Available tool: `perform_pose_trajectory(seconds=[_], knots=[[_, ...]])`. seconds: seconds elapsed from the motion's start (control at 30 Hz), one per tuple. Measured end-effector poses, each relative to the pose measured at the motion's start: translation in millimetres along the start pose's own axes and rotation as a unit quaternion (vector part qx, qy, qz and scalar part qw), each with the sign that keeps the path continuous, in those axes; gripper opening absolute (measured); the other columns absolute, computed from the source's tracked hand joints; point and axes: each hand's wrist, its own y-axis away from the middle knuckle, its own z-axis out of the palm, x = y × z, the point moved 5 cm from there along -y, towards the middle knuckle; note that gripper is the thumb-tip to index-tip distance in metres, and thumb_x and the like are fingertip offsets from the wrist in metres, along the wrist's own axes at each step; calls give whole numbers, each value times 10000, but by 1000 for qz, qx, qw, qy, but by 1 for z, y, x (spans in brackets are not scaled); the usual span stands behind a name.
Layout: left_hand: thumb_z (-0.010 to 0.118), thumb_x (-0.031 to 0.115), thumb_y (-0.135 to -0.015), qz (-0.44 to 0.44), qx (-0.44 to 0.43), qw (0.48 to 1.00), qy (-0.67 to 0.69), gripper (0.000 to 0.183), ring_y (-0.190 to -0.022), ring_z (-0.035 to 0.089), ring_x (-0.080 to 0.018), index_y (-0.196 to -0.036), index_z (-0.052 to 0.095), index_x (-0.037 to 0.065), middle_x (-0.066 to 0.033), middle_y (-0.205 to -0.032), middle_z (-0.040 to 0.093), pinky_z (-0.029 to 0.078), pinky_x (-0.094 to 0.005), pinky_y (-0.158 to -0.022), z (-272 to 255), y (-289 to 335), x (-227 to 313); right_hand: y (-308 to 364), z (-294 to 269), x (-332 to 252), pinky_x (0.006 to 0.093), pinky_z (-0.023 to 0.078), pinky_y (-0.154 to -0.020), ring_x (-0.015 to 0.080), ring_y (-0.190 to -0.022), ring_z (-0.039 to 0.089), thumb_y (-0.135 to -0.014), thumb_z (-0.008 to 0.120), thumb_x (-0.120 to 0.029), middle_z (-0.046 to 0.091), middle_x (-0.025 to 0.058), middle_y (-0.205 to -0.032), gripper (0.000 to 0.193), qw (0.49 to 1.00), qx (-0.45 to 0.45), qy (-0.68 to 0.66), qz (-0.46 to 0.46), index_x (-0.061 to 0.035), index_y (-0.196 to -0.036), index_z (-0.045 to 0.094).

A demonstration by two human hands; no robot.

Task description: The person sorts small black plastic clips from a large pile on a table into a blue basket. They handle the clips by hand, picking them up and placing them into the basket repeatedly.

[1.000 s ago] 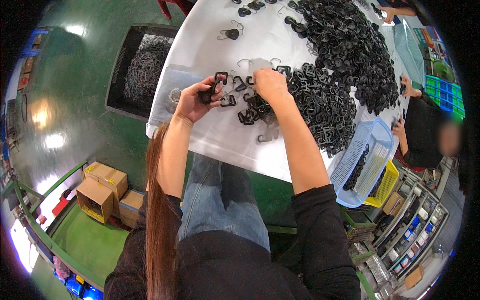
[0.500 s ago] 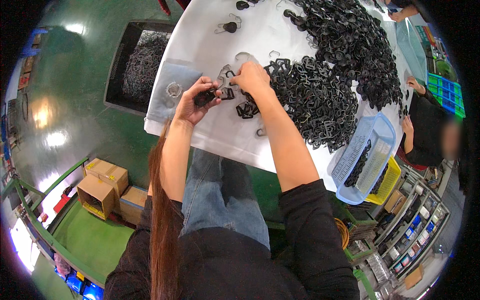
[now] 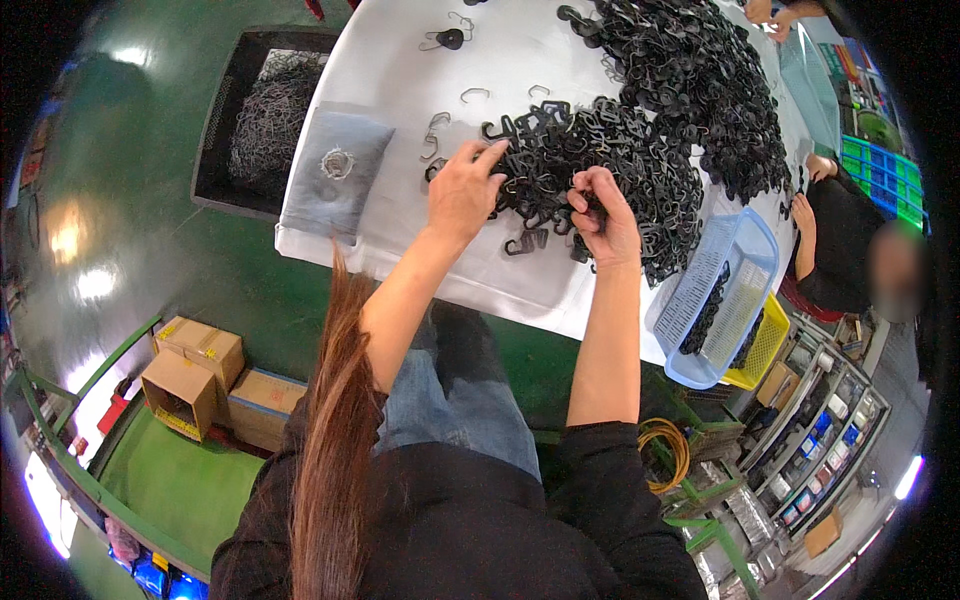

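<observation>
A big heap of black plastic buckle-like parts (image 3: 650, 110) covers the white table (image 3: 390, 60). My left hand (image 3: 462, 190) lies palm down at the near edge of the heap, fingertips touching black parts. My right hand (image 3: 603, 215) is curled into the pile, fingers pinched on a black part. A few loose black parts (image 3: 522, 243) and bent metal wire clips (image 3: 474, 94) lie on the white surface around both hands.
A grey pad (image 3: 335, 168) lies at the table's left edge, above a black crate of metal wires (image 3: 262, 120) on the green floor. A blue basket (image 3: 722, 295) over a yellow one hangs at the right edge. Another person (image 3: 838, 230) works at the right. Cardboard boxes (image 3: 195, 370) stand lower left.
The left hand moved right from beside the grey pad to the edge of the pile. The right hand shifted right and closed into the black parts. The view swung left.
</observation>
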Motion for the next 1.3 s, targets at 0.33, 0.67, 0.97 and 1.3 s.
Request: perform_pose_trajectory(seconds=[0.33, 0.67, 0.97, 1.3], knots=[[621, 110, -780, -197, -147, 946, 210, 246, -667, 584, -171, -1026, 619, 99, -78, -805, 627, 472, -306, -565, -23, -46, -45, -45, 41, 4, 363, 464, -730, 273, -836, 606, -679, 721, -238, 640, 108, -897, 362, 685, 111, 714, -95, -69, -974, 596], [618, 119, -805, -332, -277, 809, 398, 360, -626, 542, -79, -1149, 537, 47, -74, -890, 633, 427, -221, -470, -26, -40, -53, -83, 48, 12, 387, 467, -770, 287, -924, 586, -728, 674, -304, 623, 104, -955, 308, 580, 187, 790, -69, -84, -933, 606], [637, 131, -799, -356, -271, 781, 436, 297, -584, 525, -71, -1080, 583, 51, 5, -734, 600, 393, -200, -468, -31, -43, -57, -60, 10, -1, 319, 458, -676, 240, -735, 598, -731, 629, -257, 636, 124, -804, 274, 846, 190, 490, -87, -64, -923, 662], [669, 211, -743, -240, -253, 921, 171, 284, -735, 614, -143, -945, 657, 12, -87, -840, 670, 469, -256, -686, -40, -60, -69, -93, 57, 15, 390, 470, -720, 279, -840, 602, -690, 704, -319, 636, 126, -850, 296, 595, 241, 764, -61, -72, -840, 637]])
